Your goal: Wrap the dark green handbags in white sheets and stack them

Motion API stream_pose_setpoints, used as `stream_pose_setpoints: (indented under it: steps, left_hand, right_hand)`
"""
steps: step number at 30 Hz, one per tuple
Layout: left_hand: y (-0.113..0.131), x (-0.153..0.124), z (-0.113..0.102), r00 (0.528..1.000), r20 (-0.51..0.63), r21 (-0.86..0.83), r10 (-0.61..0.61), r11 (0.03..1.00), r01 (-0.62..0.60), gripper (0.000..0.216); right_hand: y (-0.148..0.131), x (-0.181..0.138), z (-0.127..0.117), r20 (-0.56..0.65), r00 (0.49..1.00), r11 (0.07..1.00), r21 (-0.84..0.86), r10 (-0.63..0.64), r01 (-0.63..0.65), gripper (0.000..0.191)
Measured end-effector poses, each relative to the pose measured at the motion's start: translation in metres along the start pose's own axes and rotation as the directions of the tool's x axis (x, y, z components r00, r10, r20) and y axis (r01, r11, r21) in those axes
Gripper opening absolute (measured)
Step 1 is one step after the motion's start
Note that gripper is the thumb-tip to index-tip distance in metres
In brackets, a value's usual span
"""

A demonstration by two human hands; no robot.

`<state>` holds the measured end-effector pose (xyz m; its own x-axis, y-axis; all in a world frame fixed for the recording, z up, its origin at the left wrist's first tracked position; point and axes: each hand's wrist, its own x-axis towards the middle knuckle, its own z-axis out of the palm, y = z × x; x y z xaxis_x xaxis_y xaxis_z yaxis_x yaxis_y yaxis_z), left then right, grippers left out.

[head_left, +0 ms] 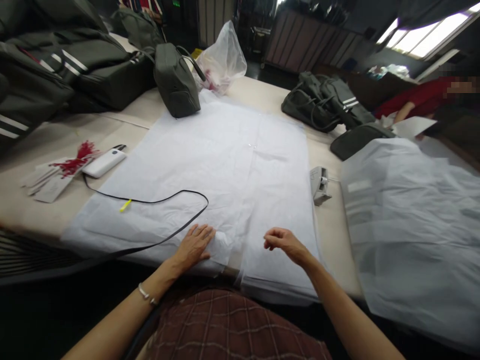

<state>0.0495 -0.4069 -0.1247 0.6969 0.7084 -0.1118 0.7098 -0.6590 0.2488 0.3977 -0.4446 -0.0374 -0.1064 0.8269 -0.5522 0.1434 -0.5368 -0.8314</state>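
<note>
Thin white sheets (225, 150) cover the middle of the table, slightly wrinkled, with a gap between two stacks at the near edge. My left hand (195, 245) lies flat on the left stack, fingers stretched out, holding nothing. Over the right stack, my right hand (283, 242) is curled with its fingers drawn together; whether anything small is in them is hidden. A black cable (180, 230) loops across the sheets just beyond my left hand. A yellow strip (125, 205) rests beside the cable.
At left are a white power bank (105, 162) and tags with red strings (77, 159). Dark green bags (176, 82) stand behind, near a clear plastic bag (225, 60). A tape dispenser (320, 186) sits right, beside translucent covering (412, 225). A person's red sleeve (420, 97) shows beyond.
</note>
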Motion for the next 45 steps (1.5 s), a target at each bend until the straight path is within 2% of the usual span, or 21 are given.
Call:
stream_pose_setpoints:
  steps: [3,5,7,10,12,14,20,23,27,29,32,39,42,45]
  left_hand:
    - [-0.005,-0.003,0.001,0.999,0.033,-0.017,0.007,1.0,-0.007,0.067]
    - [-0.006,-0.004,0.002,0.999,0.045,-0.039,0.008,0.999,-0.007,0.068]
    - [-0.006,-0.004,0.003,0.999,0.044,-0.065,0.001,0.998,0.002,0.069]
    - [-0.006,-0.003,0.003,0.999,0.047,-0.094,-0.007,0.995,0.012,0.069]
    - [-0.005,-0.002,0.003,0.999,0.05,-0.104,-0.003,0.995,0.008,0.069]
    - [-0.006,-0.002,0.003,0.999,0.047,-0.107,0.004,0.994,0.002,0.069]
    - [-0.005,0.001,-0.008,0.998,0.055,-0.085,0.026,0.996,-0.021,0.07]
    - [-0.001,0.009,-0.018,0.997,0.055,-0.06,0.058,0.997,-0.054,0.059]
    - [0.002,0.021,-0.028,0.993,0.073,-0.025,0.089,0.996,-0.087,0.038]
    - [0.001,0.024,-0.029,0.992,0.085,-0.014,0.093,0.996,-0.092,0.041]
    - [-0.002,0.026,-0.028,0.991,0.097,-0.008,0.091,0.996,-0.09,0.046]
    - [-0.004,0.027,-0.028,0.99,0.13,0.018,0.055,0.998,-0.058,0.049]
    - [-0.003,0.029,-0.03,0.987,0.159,0.034,0.029,0.999,-0.035,0.052]
    - [-0.001,0.033,-0.034,0.981,0.192,0.04,0.0,0.999,-0.008,0.053]
  right_hand:
    - [0.002,0.003,0.067,0.173,0.984,0.999,-0.007,0.05,-0.05,0.033]
    - [0.008,0.007,0.096,0.215,0.974,0.997,-0.025,0.079,-0.075,0.032]
    - [0.014,0.014,0.115,0.216,0.971,0.994,-0.068,0.104,-0.091,0.029]
    - [0.022,0.026,0.131,0.122,0.981,0.951,-0.287,0.152,-0.112,0.023]
    - [0.025,0.035,0.136,0.0,0.983,0.857,-0.49,0.186,-0.162,0.023]
    - [0.028,0.042,0.138,-0.116,0.972,0.751,-0.618,0.202,-0.23,0.023]
    - [0.029,0.048,0.14,-0.299,0.928,0.578,-0.726,0.221,-0.371,0.034]
    - [0.027,0.045,0.139,-0.365,0.912,0.526,-0.747,0.189,-0.407,0.043]
    - [0.022,0.039,0.125,-0.313,0.911,0.579,-0.703,0.268,-0.412,0.042]
    - [0.018,0.035,0.114,-0.265,0.91,0.618,-0.669,0.32,-0.413,0.04]
    - [0.013,0.031,0.103,-0.248,0.912,0.64,-0.652,0.326,-0.406,0.036]
    - [0.021,0.041,0.12,-0.388,0.894,0.531,-0.721,0.223,-0.445,0.039]
    - [0.026,0.033,0.096,-0.397,0.882,0.549,-0.691,0.255,-0.47,0.035]
    - [0.029,0.015,0.035,-0.37,0.867,0.627,-0.6,0.332,-0.496,0.027]
